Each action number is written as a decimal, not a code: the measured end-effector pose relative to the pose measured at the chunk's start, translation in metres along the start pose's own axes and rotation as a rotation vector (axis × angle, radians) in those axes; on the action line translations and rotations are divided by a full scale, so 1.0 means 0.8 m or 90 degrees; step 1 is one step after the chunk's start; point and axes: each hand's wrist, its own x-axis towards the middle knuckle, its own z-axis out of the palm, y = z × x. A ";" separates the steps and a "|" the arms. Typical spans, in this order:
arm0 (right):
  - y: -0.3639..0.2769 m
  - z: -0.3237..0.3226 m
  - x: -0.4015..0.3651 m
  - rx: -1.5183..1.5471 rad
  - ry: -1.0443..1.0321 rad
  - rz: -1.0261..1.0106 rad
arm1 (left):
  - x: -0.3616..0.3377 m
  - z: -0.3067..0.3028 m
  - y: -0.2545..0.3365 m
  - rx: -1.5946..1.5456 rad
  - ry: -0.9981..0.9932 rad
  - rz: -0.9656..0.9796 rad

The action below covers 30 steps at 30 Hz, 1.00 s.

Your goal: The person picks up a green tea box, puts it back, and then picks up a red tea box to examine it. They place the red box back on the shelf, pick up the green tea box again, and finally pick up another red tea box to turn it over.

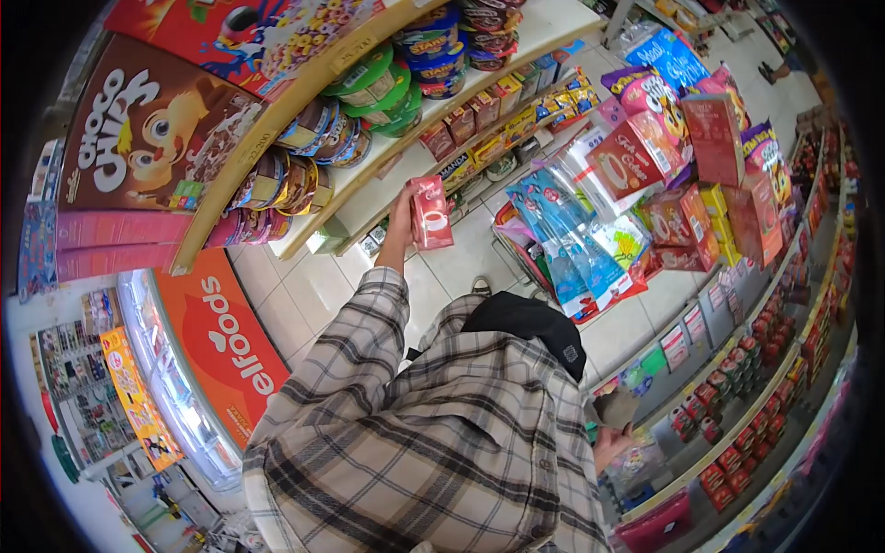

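Observation:
My left hand (402, 221) is closed around the left side of a red box (430, 214) with a white cup printed on it. It holds the box in front of the shelves, above the tiled floor. My right hand (610, 449) is low on the right, beside my plaid shirt, partly seen. A grey-brown object (616, 405) and a clear packet (645, 458) are close to it; whether its fingers grip either one is unclear. To the right of the red box, a basket (528, 261) is heaped with blue packets (562, 235), red boxes (625, 163) and snack bags.
Shelves on the left hold cereal boxes (152, 129), stacked cups (373, 88) and small red boxes (461, 123). Long shelves with cans (724, 378) curve along the right. A red-orange display panel (217, 336) stands at the lower left. A person's leg shows at the far upper right.

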 end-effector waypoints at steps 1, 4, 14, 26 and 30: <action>0.006 -0.007 -0.005 -0.083 -0.020 -0.047 | 0.009 -0.007 -0.002 0.054 0.032 0.059; 0.020 -0.026 -0.012 -0.231 -0.037 -0.143 | 0.032 -0.022 -0.001 0.336 0.254 0.211; 0.005 -0.036 -0.018 0.179 0.283 0.052 | 0.119 -0.054 0.033 0.803 0.051 0.284; -0.021 -0.107 -0.098 0.139 0.323 -0.003 | 0.135 -0.041 0.064 0.871 0.005 -0.036; -0.015 -0.096 -0.107 0.159 0.374 -0.012 | 0.152 -0.066 0.055 0.931 -0.040 0.044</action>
